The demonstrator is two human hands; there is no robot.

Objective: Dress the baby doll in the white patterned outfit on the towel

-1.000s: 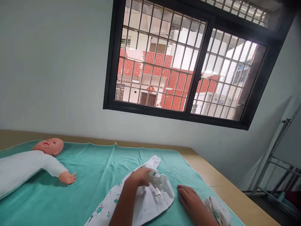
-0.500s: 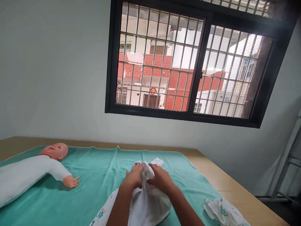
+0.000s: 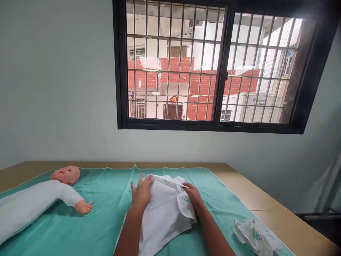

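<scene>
A white baby garment [image 3: 162,209] with a small green print is spread between my hands. Its plain white side faces up, and a printed flap [image 3: 185,202] folds over at the right. My left hand [image 3: 142,192] pinches the top left edge, with some fingers raised away from the cloth. At the top right edge, my right hand [image 3: 193,195] grips the fabric with thumb and fingers. The garment's lower end runs out of the frame, partly behind my left forearm.
On the left a baby doll [image 3: 65,175] in white clothing lies on the green cloth [image 3: 106,199]. A crumpled printed white garment [image 3: 257,236] is at the right. The wooden table [image 3: 255,193] meets the wall below a barred window [image 3: 170,124].
My hands have moved apart, the left one leftward and the right one rightward. The bunched garment between them is now opened out flatter. The view has shifted slightly.
</scene>
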